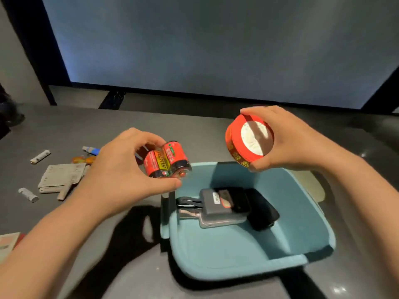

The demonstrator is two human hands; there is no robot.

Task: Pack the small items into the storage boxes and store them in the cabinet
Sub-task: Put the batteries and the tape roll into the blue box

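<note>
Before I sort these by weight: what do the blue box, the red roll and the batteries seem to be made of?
Box: looks like matte moulded plastic, with smooth rounded walls and little glare.
Roll: probably red printed tape or ribbon, wound around a white core; which one is unclear.
Batteries: apparently metal cells under glossy printed wrap, with shiny ends, in the left hand.

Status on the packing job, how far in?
Partway. Done: several dark and grey devices lie in the blue box. In hand: left hand holds a battery pack, right hand a red tape roll, both above the box. Left: lighters, papers on the table; no cabinet in view.
</note>
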